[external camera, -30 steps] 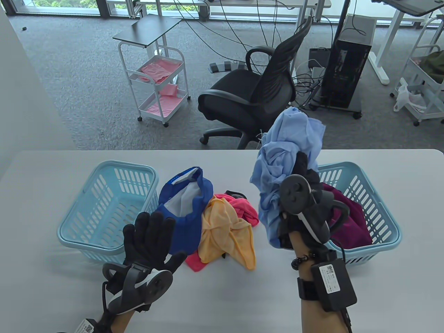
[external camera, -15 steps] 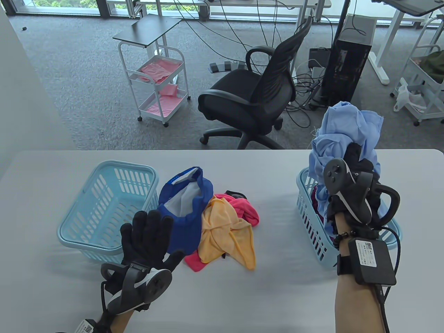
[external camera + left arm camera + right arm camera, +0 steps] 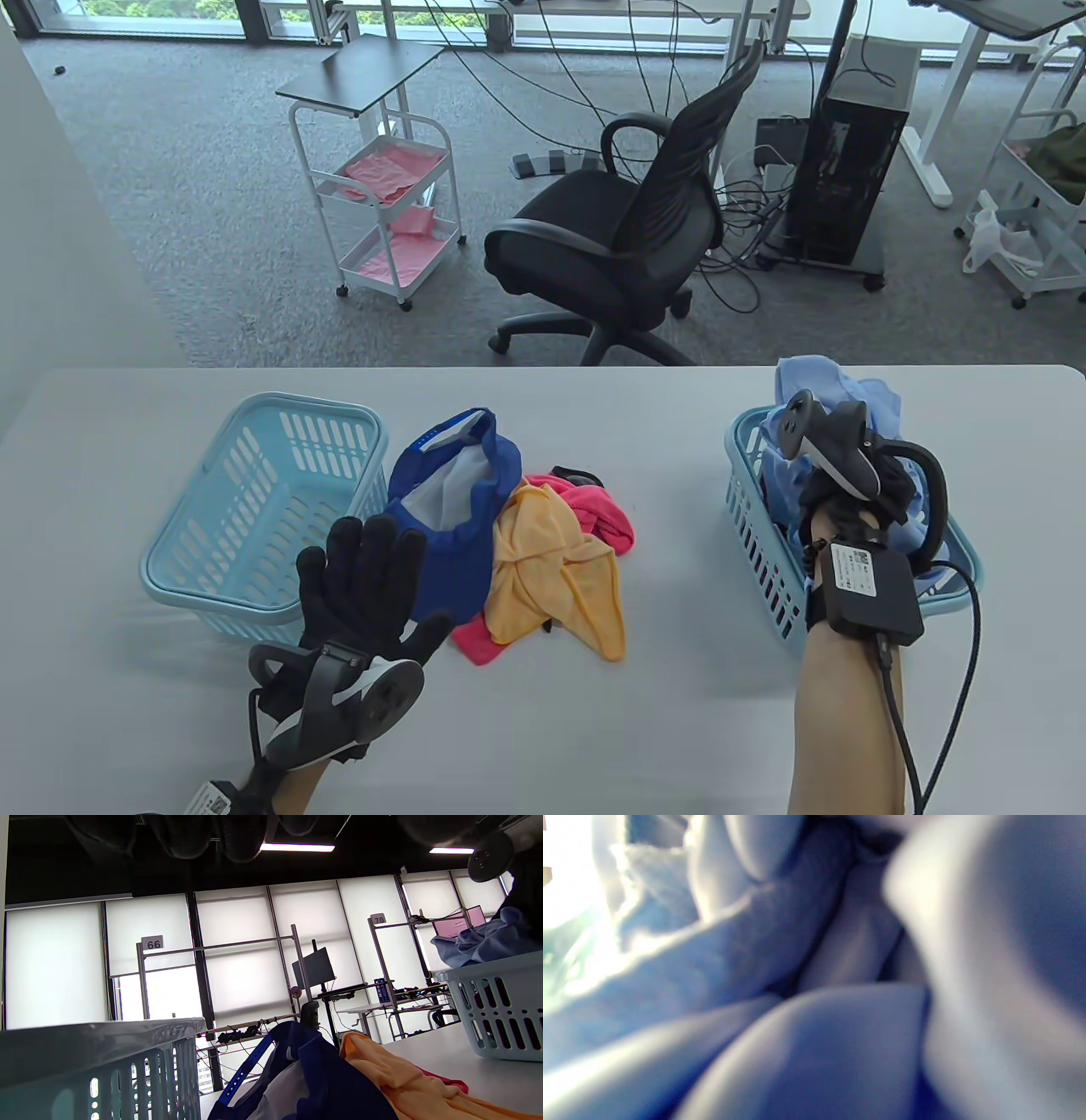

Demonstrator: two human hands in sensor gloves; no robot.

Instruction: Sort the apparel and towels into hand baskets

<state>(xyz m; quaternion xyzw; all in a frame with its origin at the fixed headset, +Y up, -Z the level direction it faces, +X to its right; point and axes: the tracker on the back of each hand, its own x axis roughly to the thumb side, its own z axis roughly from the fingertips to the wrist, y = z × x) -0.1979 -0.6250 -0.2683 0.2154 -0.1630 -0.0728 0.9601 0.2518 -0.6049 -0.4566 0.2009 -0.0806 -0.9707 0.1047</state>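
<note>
Down from chest height, the right hand [image 3: 848,475] has sunk with the light blue garment [image 3: 806,382] into the right basket [image 3: 751,509]; its tracker hides the fingers, so I cannot tell its grip. Spread flat, the left hand [image 3: 365,569] hovers beside the left basket [image 3: 254,484]. Between the baskets lie a blue cap [image 3: 458,509], orange cloth [image 3: 551,569] and pink cloth [image 3: 602,509]. Only blurred blue folds [image 3: 797,1005] fill the right wrist view.

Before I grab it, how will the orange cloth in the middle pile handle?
The orange cloth lies crumpled in soft folds, so it will likely go limp and drape from wherever it is pinched. It looks thin, so probably light. It overlaps the pink cloth and touches the blue garment, so lifting it may drag those along.
</note>
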